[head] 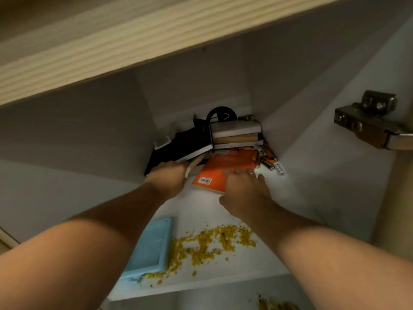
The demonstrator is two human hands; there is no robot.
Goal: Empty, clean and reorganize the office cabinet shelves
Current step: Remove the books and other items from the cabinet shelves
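Lying flat on the shelf (290, 198), one orange book (223, 170) runs long-axis toward the back corner; right hand (243, 191) rests spread on it. Left hand (167, 177), left of it, grips one black book (185, 145). Three books (237, 134) stacked behind.

One camera only, worn on the person's head; it looked forward and down into the open cabinet, close under an upper shelf board (138, 52); both forearms stretched away from it toward the back corner; the door hinge (366, 121) sat at right.
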